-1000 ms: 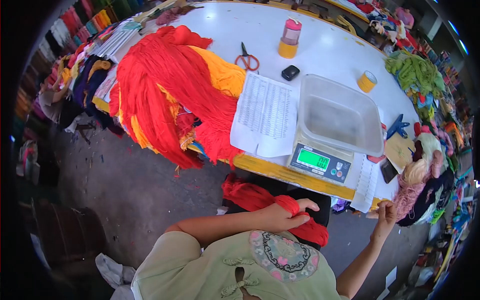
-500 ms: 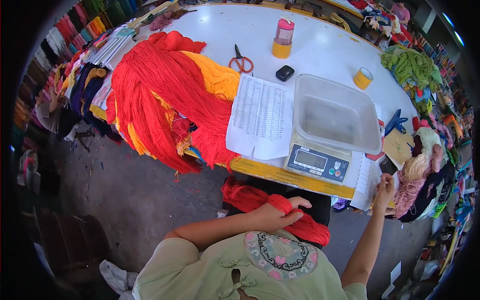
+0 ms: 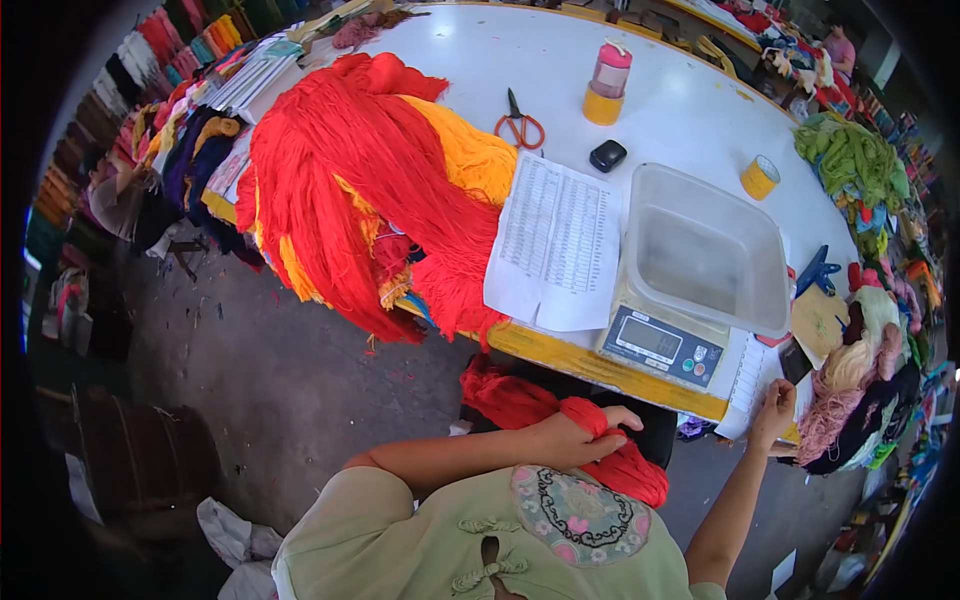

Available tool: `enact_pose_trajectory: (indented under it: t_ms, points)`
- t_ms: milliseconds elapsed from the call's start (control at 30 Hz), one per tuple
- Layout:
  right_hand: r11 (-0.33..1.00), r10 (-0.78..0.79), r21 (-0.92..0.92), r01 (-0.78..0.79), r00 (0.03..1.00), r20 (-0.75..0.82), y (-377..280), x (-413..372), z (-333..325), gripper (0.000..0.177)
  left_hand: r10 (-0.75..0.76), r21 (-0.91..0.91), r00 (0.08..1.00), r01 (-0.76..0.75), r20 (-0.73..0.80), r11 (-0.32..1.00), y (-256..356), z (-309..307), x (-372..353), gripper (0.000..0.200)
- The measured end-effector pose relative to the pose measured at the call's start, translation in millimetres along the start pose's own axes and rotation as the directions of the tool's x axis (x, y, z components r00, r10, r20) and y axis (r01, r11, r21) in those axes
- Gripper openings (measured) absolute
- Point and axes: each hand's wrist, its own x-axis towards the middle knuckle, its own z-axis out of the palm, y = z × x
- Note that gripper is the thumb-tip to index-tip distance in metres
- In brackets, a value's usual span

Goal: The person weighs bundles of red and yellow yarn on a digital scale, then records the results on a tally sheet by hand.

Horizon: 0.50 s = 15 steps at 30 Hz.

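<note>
My left hand (image 3: 570,440) is in front of my body, low by the table edge. A skein of red yarn (image 3: 638,472) lies over my lap, one loop of it passing round this hand between thumb and fingers. To the right, my right hand (image 3: 775,413) is raised by the table's corner with its fingertips pressed together. Whatever those fingers hold, if anything, is too small to make out. Beside them are a printed strip of paper (image 3: 745,385) and a dark flat object (image 3: 795,362).
A digital scale (image 3: 660,345) carries a clear plastic tub (image 3: 710,250). Left of it lie a printed list (image 3: 555,240) and a big heap of red yarn (image 3: 350,170) over orange yarn (image 3: 470,150). Scissors (image 3: 519,128), a black case (image 3: 607,155) and a tape roll (image 3: 760,178) are farther back.
The whole view has shifted, so the table and its things appear farther right. Both hands keep nearly the same pose, the left with the red yarn, the right with fingertips together.
</note>
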Motion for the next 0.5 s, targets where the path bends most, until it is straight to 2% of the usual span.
enact_pose_trajectory:
  t_ms: [67,167,200,333,433,500]
  points:
    - [1.000,0.005,0.010,-0.005,1.000,-0.007,-3.6,-1.1,1.2,0.005,-0.015,-0.008,1.000,0.015,-0.026,1.000,-2.4,-1.7,0.3,0.032]
    - [1.000,0.013,0.025,-0.012,1.000,-0.014,-5.2,-2.4,2.4,0.005,0.131,0.113,0.986,-0.119,-0.103,0.986,-17.7,-11.9,5.8,0.031]
    - [0.999,0.016,0.032,-0.015,1.000,-0.013,-5.5,-2.9,2.9,0.005,0.193,0.208,0.967,-0.158,-0.163,0.965,-19.5,-15.1,8.0,0.030]
    - [0.999,0.024,0.042,-0.023,0.999,-0.022,-7.2,-3.8,4.1,0.005,0.265,0.416,0.947,-0.169,-0.184,0.894,-30.4,-34.7,18.1,0.028]
    - [0.998,0.033,0.050,-0.031,0.999,-0.033,-6.1,-4.2,4.2,0.005,0.326,0.527,0.935,-0.210,-0.137,0.824,-41.8,-49.4,25.8,0.027]
    - [0.999,0.028,0.045,-0.026,0.999,-0.035,-5.3,-3.9,5.3,0.005,0.287,0.437,0.948,-0.202,-0.138,0.877,-40.8,-58.1,27.6,0.025]
